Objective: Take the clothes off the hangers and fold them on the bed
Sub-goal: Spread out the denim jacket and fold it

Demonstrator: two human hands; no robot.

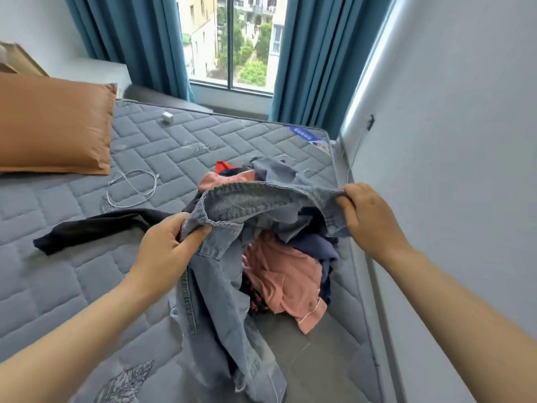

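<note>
A blue denim garment (220, 286) hangs lifted above the grey quilted mattress (58, 286). My left hand (165, 248) grips its hem on the left, and my right hand (366, 216) pinches the same hem on the right, so the edge stretches between them. Under it lies a heap of clothes: a pink garment (287, 280), a navy one (313, 245), and a red piece (223, 165) at the far side. A black garment (96, 228) lies spread to the left of the heap. No hanger shows clearly.
An orange pillow (55, 126) lies at the bed's left end. A white cable (133, 184) and a small white charger (167, 117) rest on the mattress. A white wall (450, 170) runs close along the right side; teal curtains (319, 59) and a window stand beyond the bed.
</note>
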